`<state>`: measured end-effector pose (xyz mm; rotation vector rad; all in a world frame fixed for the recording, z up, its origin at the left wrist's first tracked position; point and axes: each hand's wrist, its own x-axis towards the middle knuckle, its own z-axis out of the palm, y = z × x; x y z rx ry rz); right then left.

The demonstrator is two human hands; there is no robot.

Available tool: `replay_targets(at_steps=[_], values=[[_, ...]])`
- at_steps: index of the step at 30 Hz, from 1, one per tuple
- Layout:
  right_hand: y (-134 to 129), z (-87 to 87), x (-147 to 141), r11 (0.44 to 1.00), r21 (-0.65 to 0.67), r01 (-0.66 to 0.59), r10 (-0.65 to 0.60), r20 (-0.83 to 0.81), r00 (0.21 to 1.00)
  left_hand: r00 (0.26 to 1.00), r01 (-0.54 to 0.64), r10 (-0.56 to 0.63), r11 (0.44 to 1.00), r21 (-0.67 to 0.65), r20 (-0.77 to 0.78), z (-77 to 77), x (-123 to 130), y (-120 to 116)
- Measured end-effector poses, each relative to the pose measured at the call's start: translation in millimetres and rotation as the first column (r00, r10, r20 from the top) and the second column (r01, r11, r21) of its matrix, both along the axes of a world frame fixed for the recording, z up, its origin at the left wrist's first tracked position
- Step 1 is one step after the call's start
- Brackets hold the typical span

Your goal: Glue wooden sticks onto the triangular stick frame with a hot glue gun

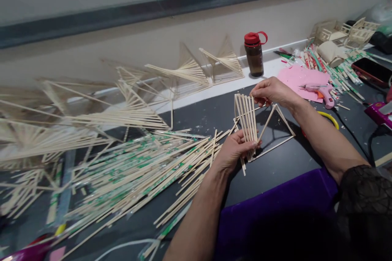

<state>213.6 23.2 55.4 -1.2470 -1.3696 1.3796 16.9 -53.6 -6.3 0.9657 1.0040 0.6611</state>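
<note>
A frame of thin wooden sticks (247, 118) stands on the dark table between my hands, with several sticks side by side like a fan and a triangular part reaching right. My left hand (239, 147) is closed around the lower end of the fanned sticks. At the upper right corner of the fan, my right hand (266, 91) pinches with fingertips pressed together; whether it holds the frame's top or a separate stick is hidden. Just left of my left hand lies a heap of loose sticks (183, 163), some in green-printed wrappers.
Finished-looking twisted stick structures (183, 71) line the wall. A red-capped bottle (255, 55) stands behind my hands. Right of it, a pink glue gun (320, 91) rests by pink paper (301, 75), near wrapped sticks, a phone (373, 69) and cables. A purple surface (281, 195) is in front.
</note>
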Motion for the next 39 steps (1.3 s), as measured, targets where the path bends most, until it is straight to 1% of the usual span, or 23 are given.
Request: replay_targets(at_steps=[5,13,17,21,26,31,35,39], values=[[-1.7,1.6,-2.7,1.000,-0.017,0.018,-0.018,0.021,1.000,0.999,0.011,-0.011,1.000,0.011,-0.038,0.3,-0.4,-0.3],[-3.1,1.9,-4.1,1.000,-0.013,0.015,-0.014,0.030,0.999,0.998,0.012,-0.011,1.000,0.009,-0.070,0.7,-0.8,-0.8],[-3.2,1.8,-4.2,1.000,-0.016,0.012,-0.012,0.010,1.000,0.999,0.016,-0.016,1.000,0.002,-0.047,1.4,-1.3,-1.3],[-1.8,0.1,-3.7,1.000,-0.021,0.010,-0.010,0.012,1.000,1.000,0.006,-0.006,1.000,-0.016,-0.017,-1.4,-2.3,-1.7],[0.6,-4.2,-2.2,1.000,0.029,0.004,-0.006,0.055,0.998,1.000,-0.003,0.003,1.000,-0.018,0.013,-4.0,-2.8,-1.8],[0.0,-4.4,-1.5,0.998,0.055,-0.006,0.001,0.094,0.996,1.000,-0.012,0.012,1.000,-0.015,-0.002,-1.2,-0.3,-3.1],[-0.4,-3.5,-2.7,0.998,0.061,-0.002,-0.003,0.080,0.997,0.999,-0.033,0.033,0.999,-0.027,0.019,-1.1,1.3,-3.7],[0.0,-2.8,-3.8,0.998,0.061,0.010,-0.015,0.081,0.997,1.000,-0.018,0.018,1.000,-0.024,-0.004,-2.7,1.9,-2.3]])
